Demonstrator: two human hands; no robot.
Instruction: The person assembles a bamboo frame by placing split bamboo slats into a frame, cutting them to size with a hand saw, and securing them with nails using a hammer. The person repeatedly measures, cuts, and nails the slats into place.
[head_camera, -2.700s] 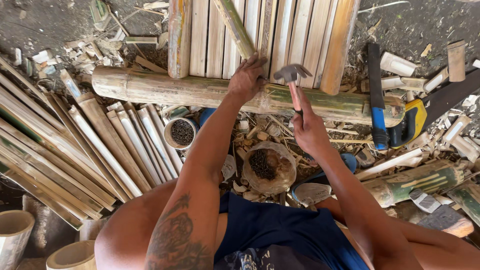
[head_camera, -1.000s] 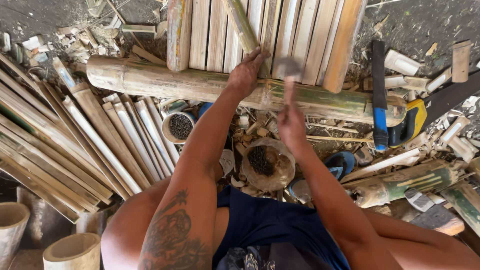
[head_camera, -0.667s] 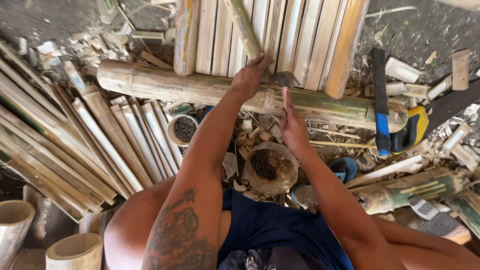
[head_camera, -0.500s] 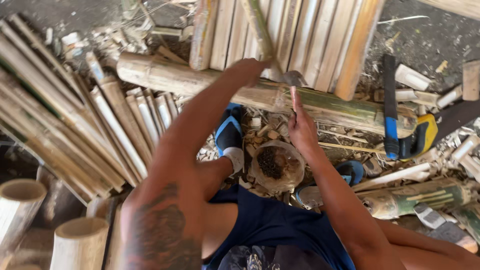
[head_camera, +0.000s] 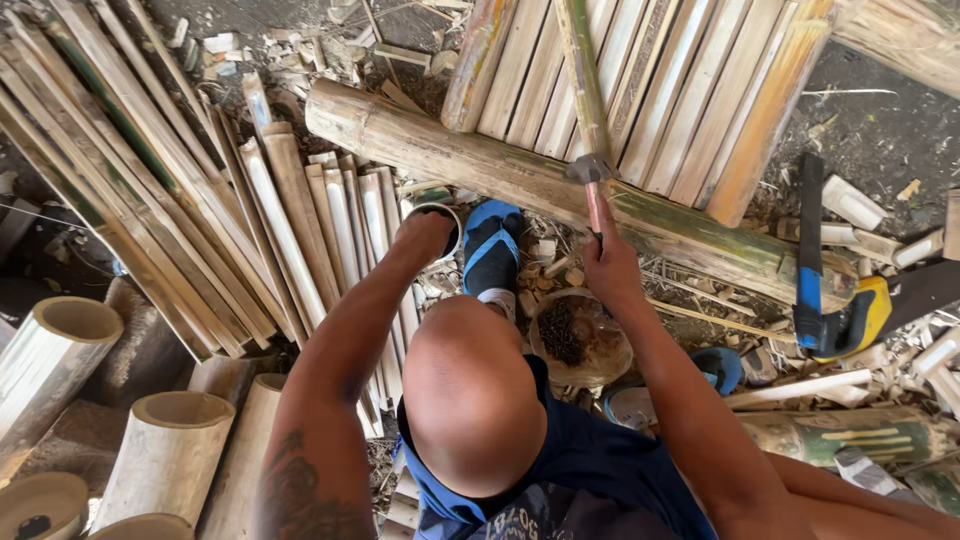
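Observation:
My right hand (head_camera: 612, 268) grips the handle of a hammer (head_camera: 592, 172), whose metal head rests on a thick bamboo pole (head_camera: 520, 180) lying crosswise. Split bamboo slats (head_camera: 640, 90) lie side by side over that pole. My left hand (head_camera: 425, 232) is down at a small round can (head_camera: 445, 215) beside my foot in a blue sandal (head_camera: 492, 250); its fingers are hidden, so whether it holds anything is unclear. A shallow bowl of dark nails (head_camera: 578, 338) sits just below the hammer hand.
More slats (head_camera: 150, 180) are stacked at the left, cut bamboo tubes (head_camera: 170, 450) stand at the lower left. A handsaw with a yellow grip (head_camera: 880, 300) and a blue-handled tool (head_camera: 808, 260) lie at the right among offcuts.
My left hand left the pole and dropped to the can by my foot. The hammer head came down onto the pole. The view tilted down and my knee rose into it.

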